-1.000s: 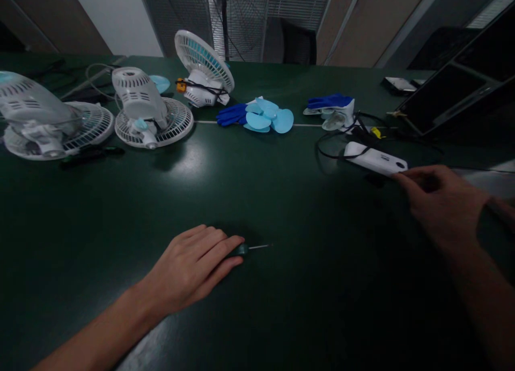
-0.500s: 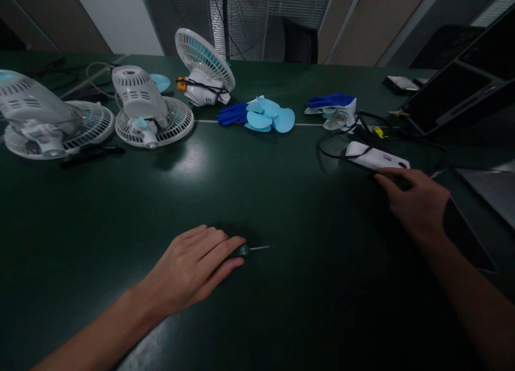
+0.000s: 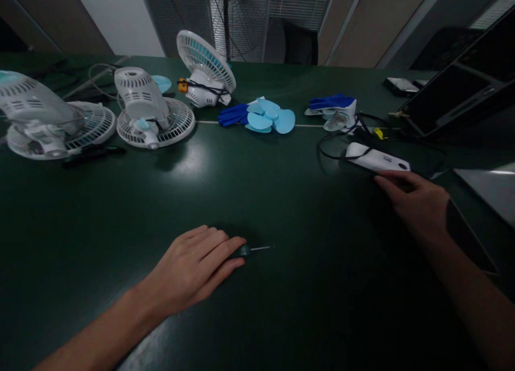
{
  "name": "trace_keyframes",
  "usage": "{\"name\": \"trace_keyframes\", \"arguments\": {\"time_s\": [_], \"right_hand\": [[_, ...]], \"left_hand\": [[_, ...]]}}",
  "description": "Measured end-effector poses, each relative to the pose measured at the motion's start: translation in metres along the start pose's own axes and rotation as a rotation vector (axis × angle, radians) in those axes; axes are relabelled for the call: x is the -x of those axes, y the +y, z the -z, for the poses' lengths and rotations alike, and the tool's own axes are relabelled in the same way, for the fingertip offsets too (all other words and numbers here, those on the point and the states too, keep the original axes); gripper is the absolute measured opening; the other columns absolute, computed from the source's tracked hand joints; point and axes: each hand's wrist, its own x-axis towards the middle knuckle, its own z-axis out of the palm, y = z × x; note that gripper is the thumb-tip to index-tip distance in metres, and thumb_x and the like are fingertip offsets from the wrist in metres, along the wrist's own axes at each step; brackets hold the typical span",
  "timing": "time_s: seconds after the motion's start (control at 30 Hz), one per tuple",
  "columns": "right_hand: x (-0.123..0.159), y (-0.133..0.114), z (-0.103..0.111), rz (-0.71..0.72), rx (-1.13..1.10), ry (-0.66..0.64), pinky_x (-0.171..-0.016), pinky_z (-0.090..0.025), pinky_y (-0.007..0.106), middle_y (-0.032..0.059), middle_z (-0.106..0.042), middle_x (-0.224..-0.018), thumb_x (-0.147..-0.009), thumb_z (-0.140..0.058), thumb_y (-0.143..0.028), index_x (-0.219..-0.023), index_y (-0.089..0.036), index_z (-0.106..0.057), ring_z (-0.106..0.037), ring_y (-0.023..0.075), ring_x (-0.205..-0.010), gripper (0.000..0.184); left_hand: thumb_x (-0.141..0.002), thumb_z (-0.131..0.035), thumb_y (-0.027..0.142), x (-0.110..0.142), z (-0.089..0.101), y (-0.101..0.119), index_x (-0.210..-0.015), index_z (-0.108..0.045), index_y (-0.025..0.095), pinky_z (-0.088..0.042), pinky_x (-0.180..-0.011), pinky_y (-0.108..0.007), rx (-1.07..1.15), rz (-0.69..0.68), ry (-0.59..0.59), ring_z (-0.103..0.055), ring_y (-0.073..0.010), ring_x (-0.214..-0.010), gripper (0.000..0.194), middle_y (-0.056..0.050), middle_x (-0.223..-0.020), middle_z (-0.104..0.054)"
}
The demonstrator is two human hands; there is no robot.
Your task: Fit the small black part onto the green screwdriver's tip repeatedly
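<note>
office-like workroom | window blinds (image 3: 301, 0) | black chair (image 3: 301, 45) | green table (image 3: 298, 194) | 3 white fans (image 3: 142, 95) | screwdriver (image 3: 243, 251)

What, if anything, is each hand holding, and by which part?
The left hand holds a screwdriver by its handle, the shaft exposed. The right hand is at the near edge of the white device; whether it holds anything cannot be told.

Upper left of frame, on table (image 3: 298, 194): two fans (image 3: 140, 104), third fan (image 3: 206, 89) behind and rightward. Upper centre: blade (image 3: 270, 115) overlapping glove (image 3: 232, 115). Lower centre: screwdriver (image 3: 242, 251) under left hand (image 3: 195, 266). Right: right hand (image 3: 420, 199) just before casing (image 3: 380, 160).
</note>
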Motion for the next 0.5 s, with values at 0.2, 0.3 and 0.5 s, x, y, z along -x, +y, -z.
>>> {"name": "trace_keyframes", "arguments": {"time_s": [0.2,0.3,0.5], "right_hand": [[0.0008,-0.006,0.0023,-0.057,-0.045,-0.035,-0.067,-0.049,0.029,0.0049,-0.076,-0.089,-0.077,-0.071,-0.041,-0.104,-0.02,-0.078,-0.066,0.0181,-0.071,0.034],[0.0006,-0.0045,0.0018,-0.054,-0.057,-0.059,-0.07,-0.051,0.03,0.0048,-0.076,-0.09,-0.076,-0.073,-0.04,-0.104,-0.021,-0.078,-0.067,0.0189,-0.073,0.034],[0.0008,-0.0034,0.0017,-0.057,-0.07,-0.067,-0.076,-0.053,0.03,0.0053,-0.077,-0.093,-0.078,-0.072,-0.04,-0.106,-0.021,-0.077,-0.07,0.0202,-0.08,0.035]], "left_hand": [[-0.099,-0.057,0.022,-0.0003,-0.0004,-0.0007,-0.127,-0.058,0.013,-0.048,-0.067,-0.032,0.008,0.006,-0.008,-0.059,-0.0164,-0.079,0.03,-0.006,-0.095,-0.065],[-0.099,-0.057,0.022,-0.0009,-0.0001,-0.0003,-0.126,-0.058,0.013,-0.048,-0.067,-0.033,0.003,0.003,-0.01,-0.059,-0.0167,-0.078,0.029,-0.006,-0.094,-0.065],[-0.099,-0.057,0.022,-0.0005,-0.0002,-0.0001,-0.127,-0.057,0.013,-0.049,-0.068,-0.032,0.0,0.008,-0.008,-0.059,-0.0166,-0.08,0.03,-0.006,-0.096,-0.066]]}}
